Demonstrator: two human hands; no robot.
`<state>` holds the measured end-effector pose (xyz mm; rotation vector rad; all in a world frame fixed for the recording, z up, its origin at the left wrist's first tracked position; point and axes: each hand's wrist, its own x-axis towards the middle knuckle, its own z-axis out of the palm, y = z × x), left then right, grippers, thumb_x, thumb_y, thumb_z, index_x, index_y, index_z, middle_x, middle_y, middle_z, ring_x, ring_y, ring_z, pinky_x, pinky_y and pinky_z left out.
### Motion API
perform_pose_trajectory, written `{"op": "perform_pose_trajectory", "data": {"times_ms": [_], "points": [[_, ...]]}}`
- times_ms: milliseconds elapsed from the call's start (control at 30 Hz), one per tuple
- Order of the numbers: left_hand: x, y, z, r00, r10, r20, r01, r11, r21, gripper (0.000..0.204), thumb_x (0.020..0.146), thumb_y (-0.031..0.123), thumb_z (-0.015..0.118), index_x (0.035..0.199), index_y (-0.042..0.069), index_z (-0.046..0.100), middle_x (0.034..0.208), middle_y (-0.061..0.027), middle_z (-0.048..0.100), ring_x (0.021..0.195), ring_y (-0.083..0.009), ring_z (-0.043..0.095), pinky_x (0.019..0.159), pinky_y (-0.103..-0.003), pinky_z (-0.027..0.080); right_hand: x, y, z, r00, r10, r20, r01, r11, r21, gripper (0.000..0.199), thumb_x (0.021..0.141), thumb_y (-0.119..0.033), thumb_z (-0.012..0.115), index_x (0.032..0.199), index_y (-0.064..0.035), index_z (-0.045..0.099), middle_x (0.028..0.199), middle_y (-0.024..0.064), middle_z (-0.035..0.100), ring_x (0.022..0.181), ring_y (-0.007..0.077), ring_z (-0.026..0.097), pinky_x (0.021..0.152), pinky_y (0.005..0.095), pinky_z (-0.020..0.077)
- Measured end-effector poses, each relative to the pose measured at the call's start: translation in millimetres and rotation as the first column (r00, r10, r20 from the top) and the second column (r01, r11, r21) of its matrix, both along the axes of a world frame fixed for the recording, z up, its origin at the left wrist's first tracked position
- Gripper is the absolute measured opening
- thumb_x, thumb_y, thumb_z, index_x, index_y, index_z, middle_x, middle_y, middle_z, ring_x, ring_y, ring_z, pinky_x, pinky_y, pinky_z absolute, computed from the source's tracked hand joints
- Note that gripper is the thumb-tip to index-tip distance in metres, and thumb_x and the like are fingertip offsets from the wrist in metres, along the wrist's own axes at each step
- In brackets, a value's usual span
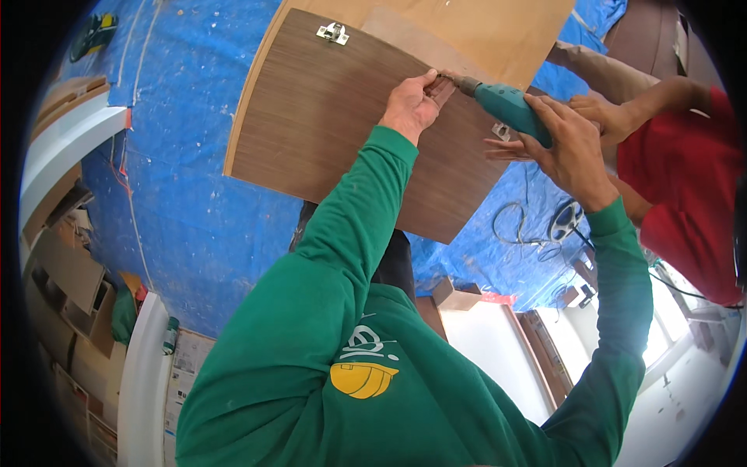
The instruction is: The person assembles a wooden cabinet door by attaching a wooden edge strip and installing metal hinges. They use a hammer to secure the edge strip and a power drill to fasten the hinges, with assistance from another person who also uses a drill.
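Note:
A brown wood-grain cabinet door [311, 117] lies in front of me on a lighter wooden board. My right hand [572, 152] grips the rear of a teal power drill [506, 107], some of its fingers stretched along the body. The drill points left, its tip meeting the fingers of my left hand [415, 103] near the door's far edge. There my left thumb and forefinger are pinched together; whatever small thing they hold is too small to tell. One metal cabinet hinge [333, 33] sits at the door's far left, another hinge [502, 131] below the drill.
At the right, close to the drill, is a co-worker's hand [611, 117]; that person wears a red shirt [677, 179]. Blue tarp [187, 156] covers the floor. A coiled cable [517, 222] lies right of the door, and the light wooden board [490, 31] extends beyond it.

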<state>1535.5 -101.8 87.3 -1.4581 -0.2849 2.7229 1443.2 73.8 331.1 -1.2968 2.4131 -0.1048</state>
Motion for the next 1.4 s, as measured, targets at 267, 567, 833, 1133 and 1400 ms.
{"op": "perform_pose_trajectory", "data": {"times_ms": [267,567,833,1133,1400], "points": [[5,-9,-2,0.998,-0.042,-0.051,0.036,0.993,-0.108,0.017,0.112,0.004,0.059,0.122,-0.009,0.061,0.118,-0.0196,0.071,0.113,-0.0319,0.074,0.109,-0.048,0.065,1,-2,-5,0.999,-0.015,0.047,0.016,1.000,-0.014,0.054,0.092,-0.024,0.081,0.138,0.0005,0.065,0.124,0.0224,0.074,0.109,0.0442,0.072,0.091,0.0503,0.0586],[0,2,-7,0.996,0.013,-0.091,-0.023,0.994,-0.109,0.017,0.112,0.007,0.059,0.123,-0.006,0.062,0.118,-0.0177,0.071,0.114,-0.0312,0.072,0.112,-0.050,0.061,0,-24,-2,0.999,-0.035,0.033,0.033,0.997,0.072,0.051,0.093,-0.025,0.079,0.135,-0.0001,0.065,0.121,0.0246,0.074,0.106,0.0450,0.072,0.088,0.0523,0.0577],[-26,-1,7,0.997,0.076,-0.026,-0.075,0.996,0.042,0.028,0.120,0.021,0.044,0.124,-0.002,0.059,0.115,-0.0166,0.071,0.114,-0.0310,0.070,0.110,-0.054,0.058,-28,-78,7,0.989,-0.064,0.133,0.042,0.985,0.166,0.050,0.087,-0.019,0.084,0.131,-0.0024,0.068,0.116,0.0273,0.075,0.104,0.0456,0.072,0.090,0.0515,0.0577],[-36,-17,-18,0.978,0.206,-0.018,-0.202,0.972,0.116,0.031,0.121,0.028,0.041,0.114,0.003,0.058,0.107,-0.0144,0.070,0.100,-0.0330,0.072,0.096,-0.055,0.063,-25,-77,-10,0.957,-0.194,0.218,0.210,0.976,-0.057,0.062,0.087,-0.020,0.089,0.140,0.0005,0.066,0.123,0.0221,0.078,0.116,0.0317,0.077,0.099,0.0415,0.0593],[-47,-19,-15,0.984,0.157,-0.085,-0.153,0.987,0.057,0.034,0.122,0.028,0.041,0.122,-0.001,0.058,0.113,-0.0172,0.069,0.105,-0.0346,0.073,0.099,-0.054,0.064,-19,-79,-13,0.855,-0.408,0.322,0.401,0.912,0.091,0.062,0.089,-0.019,0.088,0.144,-0.0019,0.067,0.123,0.0210,0.080,0.114,0.0252,0.078,0.100,0.0377,0.0592]]}}
